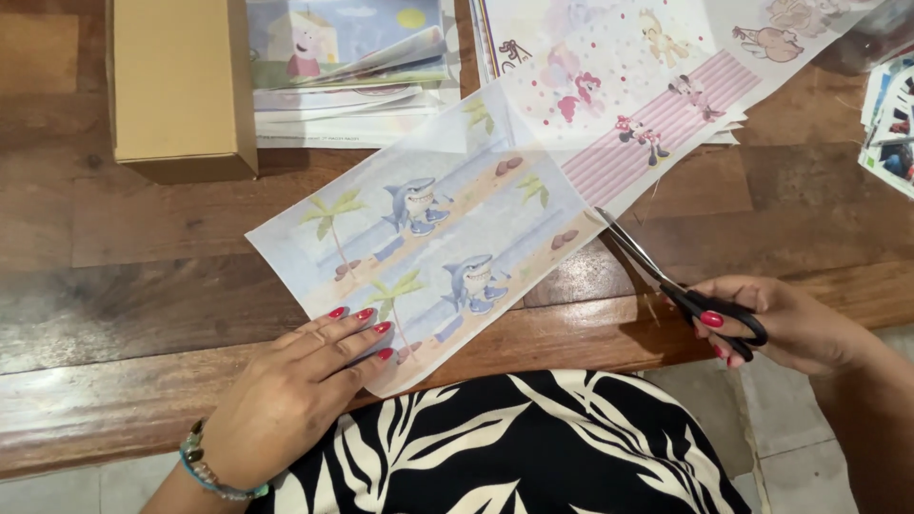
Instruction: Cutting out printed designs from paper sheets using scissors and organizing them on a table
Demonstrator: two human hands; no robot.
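Observation:
A long printed paper sheet (457,219) with cartoon sharks and palm trees lies slanted across the wooden table (143,286). My left hand (295,390) rests flat on its near corner, fingers spread, pinning it down. My right hand (781,324) grips black-handled scissors (666,281), whose blades point up-left and meet the sheet's right edge, where the shark print joins a pink striped section (657,124).
A tan cardboard box (181,86) stands at the back left. A stack of printed cartoon sheets (352,67) lies behind the paper. More printed cards (890,124) sit at the right edge. My patterned black-and-white clothing (514,447) is below the table's front edge.

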